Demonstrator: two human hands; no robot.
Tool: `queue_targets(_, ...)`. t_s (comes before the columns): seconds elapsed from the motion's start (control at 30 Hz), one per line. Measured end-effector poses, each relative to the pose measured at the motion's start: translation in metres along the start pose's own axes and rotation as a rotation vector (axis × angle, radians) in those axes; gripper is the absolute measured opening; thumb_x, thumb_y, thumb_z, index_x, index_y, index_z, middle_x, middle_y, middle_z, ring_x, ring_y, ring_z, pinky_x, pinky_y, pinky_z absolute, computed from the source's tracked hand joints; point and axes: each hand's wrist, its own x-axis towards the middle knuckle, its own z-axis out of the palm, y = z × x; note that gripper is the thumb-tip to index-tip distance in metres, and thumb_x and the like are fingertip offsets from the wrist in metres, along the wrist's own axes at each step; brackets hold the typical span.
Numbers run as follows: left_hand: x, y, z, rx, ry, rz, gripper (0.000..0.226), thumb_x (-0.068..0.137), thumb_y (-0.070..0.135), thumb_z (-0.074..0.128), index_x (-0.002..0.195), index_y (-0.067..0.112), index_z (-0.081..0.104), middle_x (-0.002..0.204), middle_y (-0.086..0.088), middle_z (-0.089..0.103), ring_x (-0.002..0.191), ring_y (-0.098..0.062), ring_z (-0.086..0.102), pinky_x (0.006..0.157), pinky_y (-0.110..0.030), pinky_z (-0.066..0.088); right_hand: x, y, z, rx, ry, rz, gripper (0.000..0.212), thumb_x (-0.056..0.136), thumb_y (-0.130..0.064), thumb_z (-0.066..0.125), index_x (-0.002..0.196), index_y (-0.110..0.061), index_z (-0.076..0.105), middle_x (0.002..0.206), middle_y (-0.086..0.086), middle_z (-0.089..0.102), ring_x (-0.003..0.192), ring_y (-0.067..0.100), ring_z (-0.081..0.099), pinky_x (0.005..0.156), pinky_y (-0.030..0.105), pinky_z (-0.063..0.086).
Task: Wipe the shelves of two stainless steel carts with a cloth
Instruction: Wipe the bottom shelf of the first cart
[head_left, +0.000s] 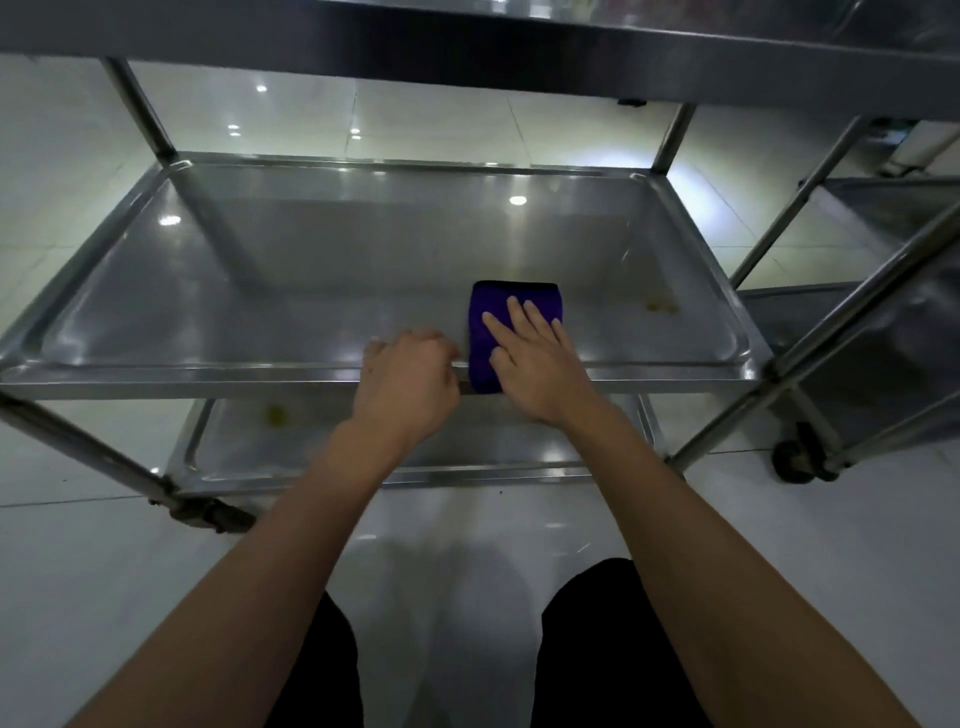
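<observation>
A folded purple cloth (491, 312) lies on the middle shelf (311, 291) of a stainless steel cart, near its front rim and right of centre. My right hand (535, 364) presses flat on the cloth with straight fingers. To its left, my left hand (410, 379) curls its fingers over the shelf's front rim (182, 374). A yellowish stain (662, 306) sits on the shelf to the right of the cloth. The bottom shelf (363, 441) below carries another yellowish stain (275, 414).
The cart's top shelf (467, 47) overhangs the scene at the top. A second steel cart (883, 322) with a black caster wheel (795, 460) stands close on the right. Glossy white floor tiles (78, 571) surround the carts. My dark-clothed knees are at the bottom.
</observation>
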Motion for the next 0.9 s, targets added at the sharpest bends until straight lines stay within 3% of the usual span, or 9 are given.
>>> queue_targets(0.2,0.019,0.052,0.024,0.010,-0.043,0.110,0.023,0.095,0.024,0.047,0.101,0.017,0.068,0.111,-0.002,0.064,0.106,-0.029,0.058,0.080,-0.038,0.042,-0.024,0.089,-0.027,-0.008,0.013,0.141,0.058,0.102,-0.033,0.021,0.160,-0.031,0.013,0.168,0.001,-0.001,0.154,0.018,-0.004,0.122,0.041,-0.004)
queue_targets(0.33,0.019,0.077,0.034,0.042,0.025,0.069,0.022,0.092,0.028,0.049,0.083,0.015,0.064,0.098,-0.006,0.066,0.095,-0.033,0.061,0.073,-0.037,0.044,-0.045,0.158,-0.051,-0.044,0.040,0.304,0.057,0.103,-0.031,0.019,0.160,-0.029,0.011,0.168,0.003,-0.002,0.154,0.019,-0.004,0.122,0.042,-0.003)
queue_targets(0.43,0.017,0.080,0.038,0.060,0.028,0.080,0.021,0.091,0.029,0.050,0.084,0.015,0.065,0.096,-0.006,0.065,0.093,-0.034,0.061,0.073,-0.039,0.046,-0.058,0.195,-0.065,-0.098,0.044,0.397,0.056,0.105,-0.029,0.018,0.160,-0.025,0.010,0.168,0.008,-0.002,0.154,0.024,-0.002,0.123,0.046,-0.001)
queue_targets(0.77,0.014,0.088,0.033,0.035,0.026,0.067,0.022,0.090,0.029,0.053,0.079,0.015,0.065,0.091,-0.004,0.063,0.087,-0.033,0.059,0.067,-0.037,0.044,-0.067,0.206,-0.068,-0.119,0.061,0.398,0.058,0.103,-0.029,0.022,0.160,-0.028,0.011,0.168,0.006,-0.001,0.154,0.023,-0.003,0.123,0.047,-0.003)
queue_targets(0.9,0.020,0.060,0.023,-0.074,-0.036,0.115,0.021,0.094,0.032,0.052,0.082,0.021,0.066,0.097,-0.001,0.067,0.092,-0.031,0.063,0.077,-0.042,0.053,-0.061,0.204,-0.069,-0.146,0.034,0.391,0.057,0.105,-0.030,0.021,0.160,-0.027,0.009,0.168,0.006,-0.002,0.154,0.023,-0.004,0.122,0.048,-0.001)
